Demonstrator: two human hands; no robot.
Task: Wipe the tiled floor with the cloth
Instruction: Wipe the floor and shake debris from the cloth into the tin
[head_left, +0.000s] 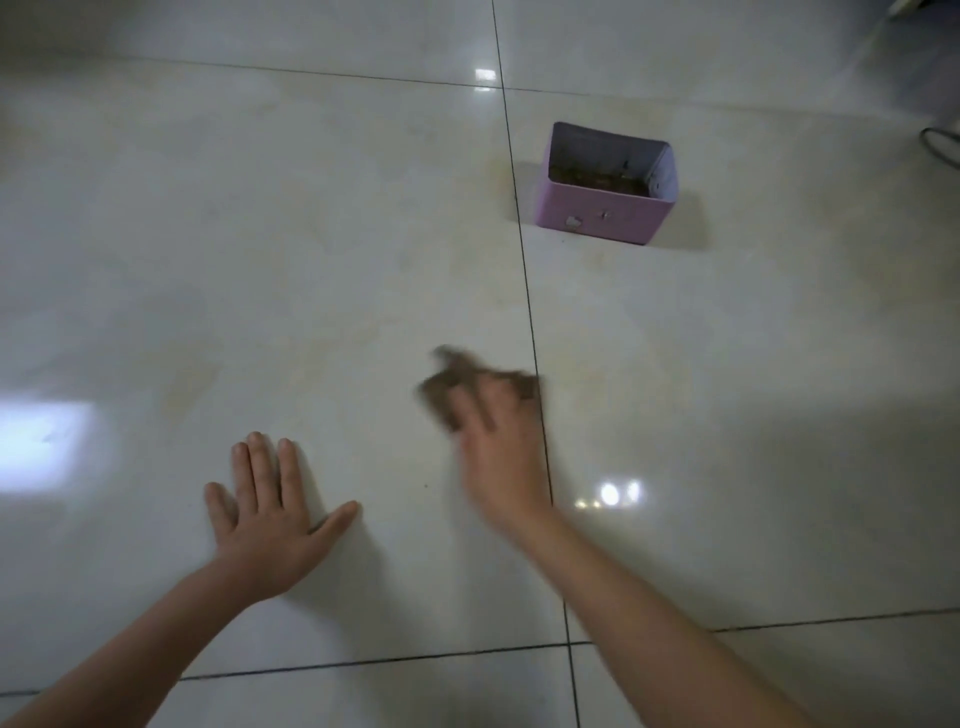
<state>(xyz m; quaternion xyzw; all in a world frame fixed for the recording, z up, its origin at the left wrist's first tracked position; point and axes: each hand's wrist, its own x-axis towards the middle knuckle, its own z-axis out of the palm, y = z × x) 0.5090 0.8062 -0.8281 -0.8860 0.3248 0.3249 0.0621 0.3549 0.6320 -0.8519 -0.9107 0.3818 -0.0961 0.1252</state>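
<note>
A small brown cloth (457, 376) lies on the glossy white tiled floor (311, 260), just left of a dark grout line. My right hand (498, 447) lies on top of the cloth and presses it to the tile; both are blurred by motion, so the finger positions are unclear. My left hand (270, 512) rests flat on the floor to the left, fingers straight and spread, holding nothing.
An open purple box (602, 215) with brownish bits inside stands on the floor further ahead, right of the grout line. A dark cable loop (943, 148) shows at the right edge. Bright light reflections sit on the tiles at left and near my right wrist.
</note>
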